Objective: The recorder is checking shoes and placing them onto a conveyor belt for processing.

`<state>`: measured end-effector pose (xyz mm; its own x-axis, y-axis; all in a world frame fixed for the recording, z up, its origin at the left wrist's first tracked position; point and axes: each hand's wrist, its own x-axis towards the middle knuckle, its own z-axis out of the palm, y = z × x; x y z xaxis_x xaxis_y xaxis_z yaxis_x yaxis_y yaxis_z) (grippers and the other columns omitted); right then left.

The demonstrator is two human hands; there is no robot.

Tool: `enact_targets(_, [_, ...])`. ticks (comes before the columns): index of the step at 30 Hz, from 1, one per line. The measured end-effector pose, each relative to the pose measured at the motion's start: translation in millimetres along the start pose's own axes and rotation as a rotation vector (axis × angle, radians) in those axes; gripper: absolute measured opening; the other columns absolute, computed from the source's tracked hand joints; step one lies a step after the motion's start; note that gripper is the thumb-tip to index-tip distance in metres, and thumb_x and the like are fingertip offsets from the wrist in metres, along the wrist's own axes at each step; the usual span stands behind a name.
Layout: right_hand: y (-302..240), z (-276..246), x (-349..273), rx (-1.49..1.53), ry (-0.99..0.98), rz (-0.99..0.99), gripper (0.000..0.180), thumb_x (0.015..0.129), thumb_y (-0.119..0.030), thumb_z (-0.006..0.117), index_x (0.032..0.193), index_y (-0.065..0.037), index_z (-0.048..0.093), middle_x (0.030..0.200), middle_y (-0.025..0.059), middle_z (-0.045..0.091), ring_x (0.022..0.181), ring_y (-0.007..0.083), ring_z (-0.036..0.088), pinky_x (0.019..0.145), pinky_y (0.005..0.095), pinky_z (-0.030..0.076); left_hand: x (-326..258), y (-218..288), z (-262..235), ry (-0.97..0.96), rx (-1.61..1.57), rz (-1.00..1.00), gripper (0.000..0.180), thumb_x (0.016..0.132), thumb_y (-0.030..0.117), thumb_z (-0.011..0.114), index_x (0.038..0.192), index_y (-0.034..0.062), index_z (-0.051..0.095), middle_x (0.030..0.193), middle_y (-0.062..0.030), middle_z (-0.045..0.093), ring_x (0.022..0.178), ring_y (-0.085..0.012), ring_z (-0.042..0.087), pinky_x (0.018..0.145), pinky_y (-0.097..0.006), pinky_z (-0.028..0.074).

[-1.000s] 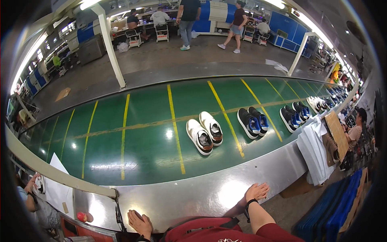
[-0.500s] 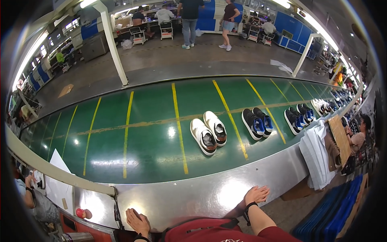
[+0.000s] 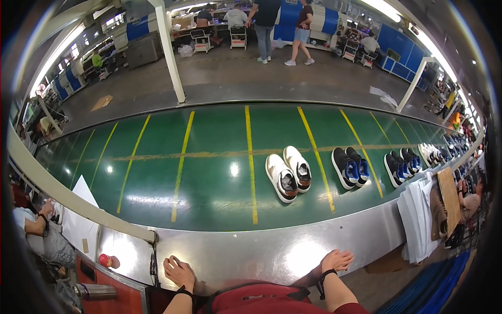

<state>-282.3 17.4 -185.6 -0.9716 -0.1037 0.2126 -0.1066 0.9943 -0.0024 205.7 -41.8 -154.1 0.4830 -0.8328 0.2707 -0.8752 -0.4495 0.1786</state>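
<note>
Got a red apple [image 3: 105, 260] plus metal flask [image 3: 97, 291] lower left, cardboard scrap [image 3: 102, 102] upper left, blue machine [image 3: 405, 55] upper right.

Grey floor [image 3: 225, 76] stretches across my monitor behind two pale posts [image 3: 170, 57]; farther back I make out chairs [image 3: 238, 37], a grey cabinet [image 3: 144, 51] and blue machines [image 3: 408, 48], with tube lights [image 3: 381, 8] glaring down both sides.

Your left hand [image 3: 179, 273] lies on the ledge [image 3: 235, 256] at ten o'clock; your right hand [image 3: 337, 260] is by its near edge, at two. Beyond the ledge, the conveyor belt [image 3: 214, 183] spans twelve, bearing one pair of shoes [image 3: 281, 179] just past twelve and another pair [image 3: 343, 167] at one. Sheets [image 3: 417, 220] are at two, an apple [image 3: 105, 260] near nine.
</note>
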Motion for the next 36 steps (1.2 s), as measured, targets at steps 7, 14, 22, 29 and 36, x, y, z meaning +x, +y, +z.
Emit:
enact_targets(7, [-2.0,6.0,-2.1,-0.034,0.031,0.005,0.05,0.09,-0.032,0.045,0.132,-0.005,0.038,0.14,0.0164,0.034,0.131,0.029,0.029,0.102,0.0443,0.026,3.0,-10.1,13.6,0.081,-0.147,-0.004,0.023,0.082,0.014,0.047,0.101,0.0011,0.046,0.121,-0.019,0.045,0.118,-0.0344,0.039,0.099,-0.044,0.029])
enact_targets(14, [-5.0,6.4,-6.4,-0.023,0.003,0.007,0.051,0.09,-0.032,0.045,0.132,-0.004,0.036,0.141,0.0175,0.033,0.131,0.0305,0.028,0.102,0.0452,0.026,6.0,-13.5,15.8,0.043,-0.119,-0.011,0.016,0.082,0.011,0.048,0.093,0.0002,0.044,0.12,-0.0204,0.044,0.116,-0.0353,0.04,0.097,-0.045,0.03])
enact_targets(22, [-9.9,8.4,-13.0,-0.059,0.047,0.015,0.049,0.088,-0.032,0.047,0.13,-0.008,0.039,0.139,0.0125,0.036,0.13,0.0267,0.03,0.101,0.0421,0.025,9.8,-18.5,20.0,0.051,-0.131,-0.005,0.025,0.081,0.012,0.049,0.103,0.0004,0.044,0.122,-0.0192,0.043,0.119,-0.0343,0.038,0.099,-0.044,0.028])
enact_targets(29, [-11.8,8.1,-18.8,-0.059,0.034,0.017,0.049,0.089,-0.032,0.047,0.131,-0.008,0.039,0.14,0.0122,0.035,0.131,0.0264,0.029,0.101,0.0414,0.025,13.2,-18.9,17.9,-0.022,-0.068,-0.057,0.037,0.081,0.015,0.047,0.116,0.0031,0.042,0.129,-0.017,0.04,0.125,-0.0322,0.033,0.102,-0.043,0.025])
enact_targets(36, [-13.9,0.9,-24.9,-0.008,-0.047,0.011,0.053,0.09,-0.032,0.045,0.133,-0.003,0.034,0.143,0.0166,0.03,0.133,0.0291,0.025,0.103,0.0446,0.024,17.5,-19.6,13.9,-0.03,-0.058,-0.056,0.037,0.082,0.015,0.047,0.117,0.004,0.042,0.127,-0.016,0.04,0.125,-0.0316,0.032,0.102,-0.044,0.025])
